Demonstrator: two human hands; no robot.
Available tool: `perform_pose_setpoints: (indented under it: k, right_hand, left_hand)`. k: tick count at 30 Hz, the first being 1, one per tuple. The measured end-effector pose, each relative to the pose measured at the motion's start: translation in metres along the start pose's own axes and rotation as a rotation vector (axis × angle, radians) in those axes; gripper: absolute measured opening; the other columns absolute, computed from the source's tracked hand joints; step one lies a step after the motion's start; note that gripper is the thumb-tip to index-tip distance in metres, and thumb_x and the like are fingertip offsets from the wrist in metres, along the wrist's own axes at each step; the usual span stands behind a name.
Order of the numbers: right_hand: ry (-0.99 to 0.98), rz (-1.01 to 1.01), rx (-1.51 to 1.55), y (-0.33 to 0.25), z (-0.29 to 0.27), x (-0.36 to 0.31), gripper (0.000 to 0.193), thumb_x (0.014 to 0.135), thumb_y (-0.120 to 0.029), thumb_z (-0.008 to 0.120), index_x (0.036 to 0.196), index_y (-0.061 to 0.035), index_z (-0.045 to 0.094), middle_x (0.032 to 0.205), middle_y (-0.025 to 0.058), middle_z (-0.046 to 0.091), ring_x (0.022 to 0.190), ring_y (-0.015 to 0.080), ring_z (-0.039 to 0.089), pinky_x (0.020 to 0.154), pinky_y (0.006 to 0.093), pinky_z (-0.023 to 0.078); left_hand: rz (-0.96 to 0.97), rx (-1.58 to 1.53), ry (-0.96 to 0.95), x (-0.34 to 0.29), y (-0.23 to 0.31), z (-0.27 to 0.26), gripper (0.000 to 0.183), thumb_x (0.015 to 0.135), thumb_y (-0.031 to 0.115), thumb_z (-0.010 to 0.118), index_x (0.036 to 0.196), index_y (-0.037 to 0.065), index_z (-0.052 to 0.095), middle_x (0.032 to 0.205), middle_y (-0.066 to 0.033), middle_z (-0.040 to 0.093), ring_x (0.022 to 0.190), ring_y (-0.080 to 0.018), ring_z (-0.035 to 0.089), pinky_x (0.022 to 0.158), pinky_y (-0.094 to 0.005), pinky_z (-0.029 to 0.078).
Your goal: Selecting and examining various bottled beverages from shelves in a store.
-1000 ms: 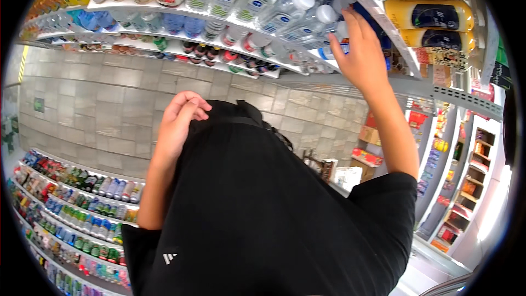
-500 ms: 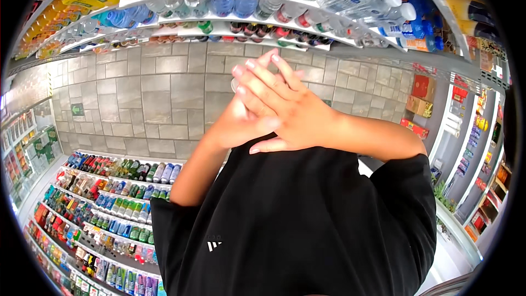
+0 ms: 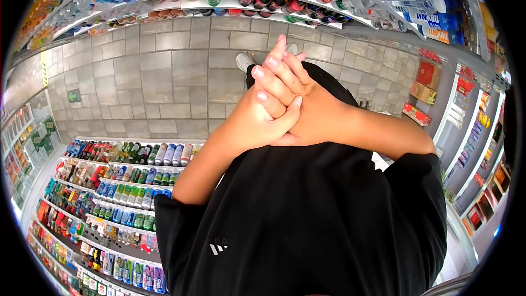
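Observation:
In front of my chest my two hands are clasped together. My right hand [image 3: 313, 107] folds across the other, its fingers pointing up and to the left and bent over it. Beneath those fingers lies my left hand [image 3: 253, 123], its thumb pressed across my right hand. Some fingertips stick up past the top of the clasp, and most of the left fingers are hidden. No object shows between the palms. Both bare forearms come out of the short sleeves of a black T-shirt [image 3: 312, 214].
Bottle shelves [image 3: 189, 4] curve along the far side. Lower left, a tiered rack [image 3: 118, 203] holds cans and bottles. Grey floor tiles [image 3: 148, 82] lie between. To the right are cardboard boxes [image 3: 423, 90] and more shelving [image 3: 452, 115]. A white shoe [image 3: 244, 61] shows beyond the hands.
My fingers have closed into a tighter clasp, and the left thumb now lies over my right hand. The view has shifted, bringing a shoe and dark trouser leg into sight.

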State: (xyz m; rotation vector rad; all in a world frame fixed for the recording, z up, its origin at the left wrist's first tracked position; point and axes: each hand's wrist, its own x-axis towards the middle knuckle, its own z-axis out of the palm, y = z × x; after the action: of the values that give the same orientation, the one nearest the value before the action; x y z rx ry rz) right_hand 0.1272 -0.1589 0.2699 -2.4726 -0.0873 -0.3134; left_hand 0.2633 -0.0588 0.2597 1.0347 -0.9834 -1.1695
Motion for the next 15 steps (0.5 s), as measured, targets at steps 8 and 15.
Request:
perform_pose_setpoints:
  k: [8,15]
  right_hand:
    - [0.074,-0.055,0.039,-0.006,0.017,-0.001,0.111,0.08,-0.044,0.08,0.167,-0.0137,0.018,0.171,0.0182,0.024,0.159,0.0436,0.017,0.127,0.0603,0.016]
    - [-0.441,0.105,0.03,-0.022,-0.019,0.038,0.093,0.091,-0.033,0.074,0.166,-0.0115,0.023,0.172,0.0201,0.021,0.16,0.0375,0.02,0.126,0.0581,0.02]
  left_hand:
    - [0.004,0.065,0.084,-0.02,0.004,0.0,0.086,0.093,0.002,0.058,0.163,-0.007,0.01,0.155,-0.0288,0.043,0.144,-0.039,0.047,0.119,-0.0416,0.039]
    - [-0.185,0.219,0.246,-0.049,0.009,-0.013,0.083,0.099,0.018,0.063,0.162,-0.01,0.015,0.164,-0.0325,0.03,0.152,-0.0429,0.037,0.122,-0.0437,0.034]
